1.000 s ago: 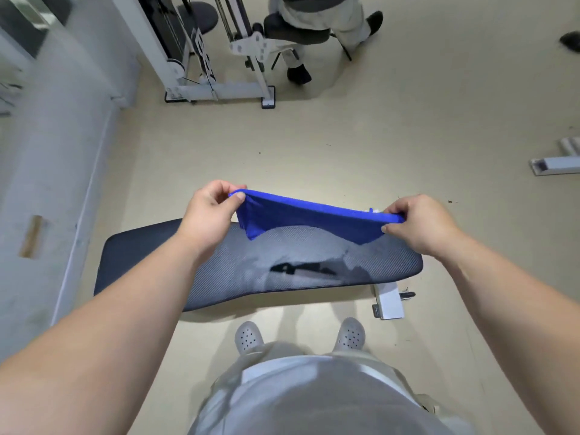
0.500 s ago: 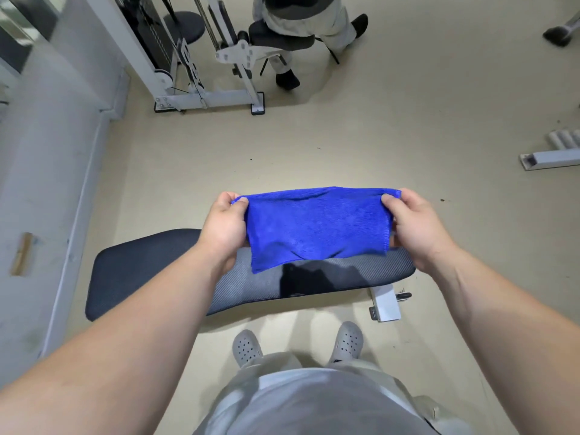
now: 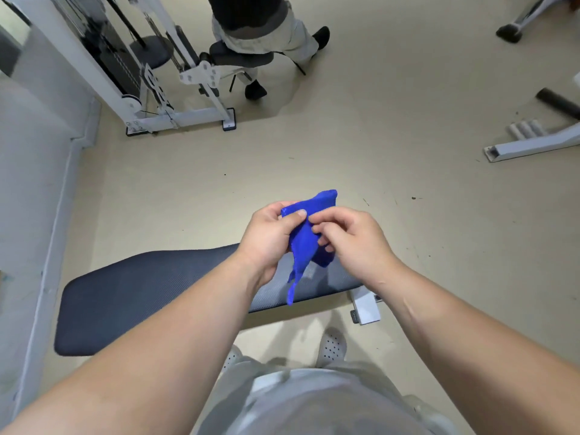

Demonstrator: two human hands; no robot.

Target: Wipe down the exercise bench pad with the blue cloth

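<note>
Blue cloth [image 3: 306, 243], stretched wide between the hands half a second ago, is now bunched into a narrow fold over the right end of the dark bench pad [image 3: 150, 290], one corner dangling. The left hand [image 3: 266, 237] pinches it under the thumb. The right hand [image 3: 354, 240] has closed in beside it, its curled fingers gripping the fold's other side.

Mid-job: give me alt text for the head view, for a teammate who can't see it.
The person's left hand and right hand hold a bunched blue cloth close together over the right end of a dark bench pad, one corner hanging down. Beyond, another person sits at a white weight machine.
</note>
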